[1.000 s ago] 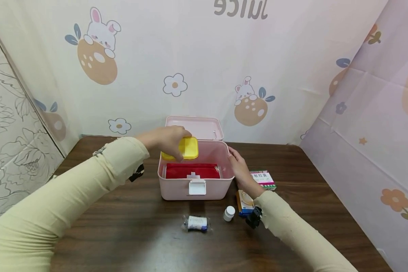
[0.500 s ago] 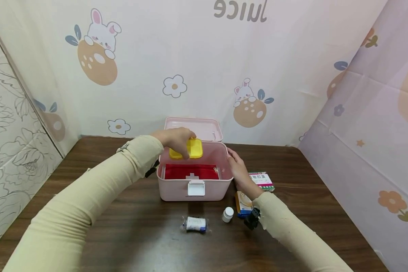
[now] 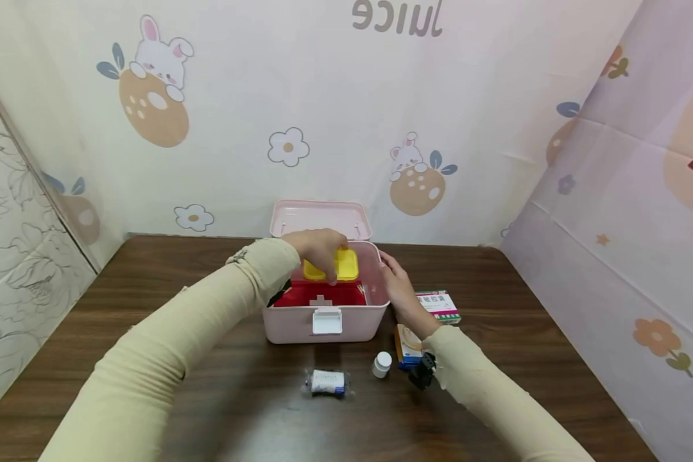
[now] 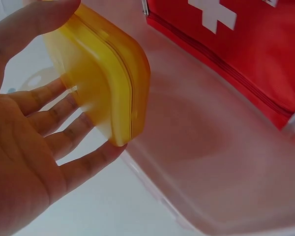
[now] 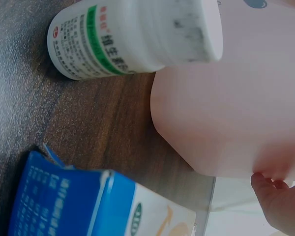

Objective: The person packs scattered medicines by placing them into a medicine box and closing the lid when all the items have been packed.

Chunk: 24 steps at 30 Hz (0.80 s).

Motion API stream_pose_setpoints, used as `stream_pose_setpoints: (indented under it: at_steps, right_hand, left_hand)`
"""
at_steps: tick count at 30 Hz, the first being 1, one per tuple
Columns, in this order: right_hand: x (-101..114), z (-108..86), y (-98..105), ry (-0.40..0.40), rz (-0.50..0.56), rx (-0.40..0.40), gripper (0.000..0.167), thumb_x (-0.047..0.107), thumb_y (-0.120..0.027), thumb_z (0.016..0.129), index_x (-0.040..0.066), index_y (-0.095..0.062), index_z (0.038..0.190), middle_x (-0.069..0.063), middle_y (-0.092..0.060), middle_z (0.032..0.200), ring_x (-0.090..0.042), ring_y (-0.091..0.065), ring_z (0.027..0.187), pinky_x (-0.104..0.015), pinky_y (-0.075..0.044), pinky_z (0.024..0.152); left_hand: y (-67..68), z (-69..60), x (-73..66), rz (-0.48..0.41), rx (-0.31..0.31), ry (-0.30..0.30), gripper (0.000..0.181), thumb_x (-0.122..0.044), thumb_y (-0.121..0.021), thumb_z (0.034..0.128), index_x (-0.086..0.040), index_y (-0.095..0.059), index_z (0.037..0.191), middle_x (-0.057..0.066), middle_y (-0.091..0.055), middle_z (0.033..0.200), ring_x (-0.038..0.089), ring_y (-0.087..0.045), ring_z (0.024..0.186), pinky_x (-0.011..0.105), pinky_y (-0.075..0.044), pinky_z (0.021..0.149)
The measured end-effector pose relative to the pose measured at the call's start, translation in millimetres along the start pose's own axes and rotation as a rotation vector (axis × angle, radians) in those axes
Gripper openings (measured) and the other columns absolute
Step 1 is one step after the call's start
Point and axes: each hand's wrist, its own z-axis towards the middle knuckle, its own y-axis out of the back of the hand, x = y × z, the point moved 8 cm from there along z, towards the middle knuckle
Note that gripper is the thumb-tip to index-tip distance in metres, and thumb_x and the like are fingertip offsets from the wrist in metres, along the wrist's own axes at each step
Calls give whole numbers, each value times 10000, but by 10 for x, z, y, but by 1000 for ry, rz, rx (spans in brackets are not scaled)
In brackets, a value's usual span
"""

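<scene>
My left hand (image 3: pixel 321 251) pinches a small yellow plastic case (image 3: pixel 348 265) between thumb and fingers, over the mouth of a pink medicine box (image 3: pixel 291 328). In the left wrist view the lidded case (image 4: pixel 132 73) is tilted beside the box's inner wall. Inside the box lies a red pouch (image 3: pixel 339 295) with a white cross and a zip. My right hand (image 3: pixel 401 296) grips the box's right wall near the rim. The right wrist view catches only part of that hand (image 5: pixel 282 209), its fingertips against the pink side.
The box's lid (image 3: pixel 320 215) is tipped back. Right of the box lie a blue-and-orange carton (image 3: pixel 407 346) and a white-and-green carton (image 3: pixel 439 305). In front are a white bottle (image 3: pixel 382 364) and a wrapped roll (image 3: pixel 327 382) on the wooden table (image 3: pixel 237 417). A patterned curtain (image 3: pixel 346 96) hangs behind.
My left hand has moved the yellow case to the right and lower, toward the middle of the box opening. My right hand keeps its grip on the box. The head view has shifted slightly.
</scene>
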Motion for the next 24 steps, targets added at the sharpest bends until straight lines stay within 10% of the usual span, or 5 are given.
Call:
stream_pose_setpoints:
  at_steps: [17, 24]
  right_hand:
    - [-14, 23, -29, 14, -54, 6, 489, 187, -348, 1076, 30, -337, 1539, -224, -386, 1532, -398, -398, 1369, -545, -317, 1131]
    - [1, 9, 5, 14, -40, -5, 490, 160, -337, 1069, 40, -328, 1544, -208, -378, 1542, -376, -389, 1382, -521, -312, 1141]
  left_hand:
    - [-290, 399, -74, -34, 109, -22, 661, -106, -840, 779, -197, -578, 1379, 58, -517, 1330, 258, -451, 1180, 419, -431, 1028]
    - [-387, 479, -152, 175, 90, -9, 477, -198, -858, 775, -164, -670, 1213, 30, -600, 1146, 226, -530, 1042, 347, -480, 918]
